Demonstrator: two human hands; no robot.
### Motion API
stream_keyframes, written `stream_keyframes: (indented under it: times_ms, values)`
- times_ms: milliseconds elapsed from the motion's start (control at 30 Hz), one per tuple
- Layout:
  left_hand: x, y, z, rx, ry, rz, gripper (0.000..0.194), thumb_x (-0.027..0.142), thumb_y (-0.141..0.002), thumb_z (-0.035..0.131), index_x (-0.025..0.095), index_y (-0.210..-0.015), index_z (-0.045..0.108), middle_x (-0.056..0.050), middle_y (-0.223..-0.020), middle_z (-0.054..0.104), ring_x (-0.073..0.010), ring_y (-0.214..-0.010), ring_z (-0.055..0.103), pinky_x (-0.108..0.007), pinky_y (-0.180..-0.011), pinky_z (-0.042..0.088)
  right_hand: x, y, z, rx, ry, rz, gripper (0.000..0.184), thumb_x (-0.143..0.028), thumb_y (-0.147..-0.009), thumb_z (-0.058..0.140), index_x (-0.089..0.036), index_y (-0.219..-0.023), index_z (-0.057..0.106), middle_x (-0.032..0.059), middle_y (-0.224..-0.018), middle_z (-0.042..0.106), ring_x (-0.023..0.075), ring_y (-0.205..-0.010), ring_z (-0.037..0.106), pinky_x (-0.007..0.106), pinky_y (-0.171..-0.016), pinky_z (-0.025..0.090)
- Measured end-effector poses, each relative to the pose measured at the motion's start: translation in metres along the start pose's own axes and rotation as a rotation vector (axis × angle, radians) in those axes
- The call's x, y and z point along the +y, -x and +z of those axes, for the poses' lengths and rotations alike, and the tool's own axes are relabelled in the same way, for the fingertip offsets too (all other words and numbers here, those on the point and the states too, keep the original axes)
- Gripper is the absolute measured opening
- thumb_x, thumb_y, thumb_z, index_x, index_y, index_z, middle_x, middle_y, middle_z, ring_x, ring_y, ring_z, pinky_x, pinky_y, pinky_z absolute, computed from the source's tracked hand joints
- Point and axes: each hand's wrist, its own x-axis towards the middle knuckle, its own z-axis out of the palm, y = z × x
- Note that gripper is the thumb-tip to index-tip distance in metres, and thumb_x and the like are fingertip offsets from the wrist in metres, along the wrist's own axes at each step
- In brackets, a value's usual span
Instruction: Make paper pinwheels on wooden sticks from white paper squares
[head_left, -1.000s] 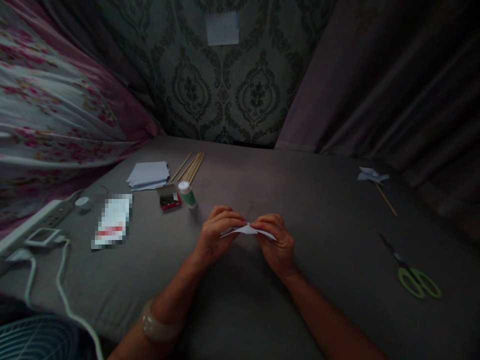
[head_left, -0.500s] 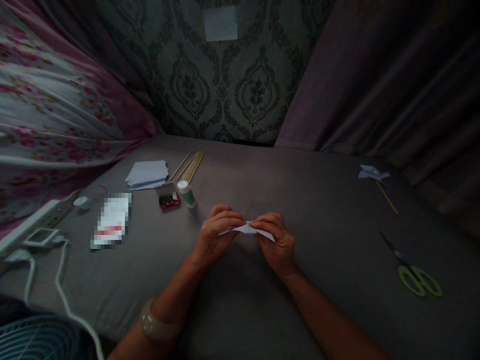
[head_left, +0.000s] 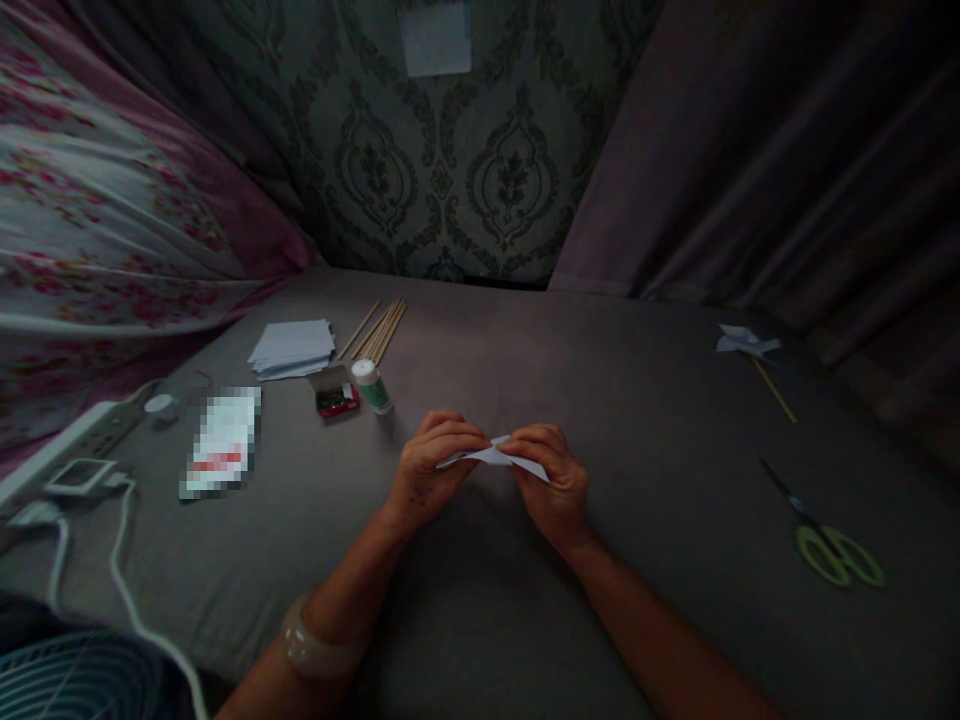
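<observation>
A small white piece of paper [head_left: 493,456] is held up between both hands, its middle bowed and its edges slanting outward. My left hand [head_left: 439,460] pinches its left side with the fingers on top. On the right side, my right hand [head_left: 551,480] grips it the same way, the fingertips of both hands nearly meeting at the centre. Part of the paper is hidden under the fingers. Nearest the left hand stands a white-and-green glue bottle [head_left: 373,388], with an open red box of small metal pieces [head_left: 336,398] beside it.
At the back left lie a stack of white paper [head_left: 292,347] and several wooden sticks [head_left: 384,330]. A paper pinwheel on a stick [head_left: 746,343] and green-handled scissors [head_left: 832,552] lie to the right. A power strip [head_left: 90,435] with white cables and a blurred packet [head_left: 223,440] occupy the left.
Both hands keep their hold on the paper with almost no movement. The view has shifted very slightly.
</observation>
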Motion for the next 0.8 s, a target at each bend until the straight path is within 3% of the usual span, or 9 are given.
stream_keyframes:
  times_ms: [800]
  values:
    - [-0.0006,-0.0003,0.0008,0.001,-0.013,0.022,0.007,0.021,-0.082,0.064,0.019,-0.087,0.068,-0.004,-0.08,0.071,-0.0153,-0.076,0.06,-0.031,-0.074,0.048,0.0006,0.0007,0.0009,-0.004,-0.002,-0.013,0.015,-0.014,-0.081,0.065,-0.025,-0.09,0.068,0.0014,-0.083,0.064,0.0161,-0.08,0.058,0.031,-0.073,0.048]
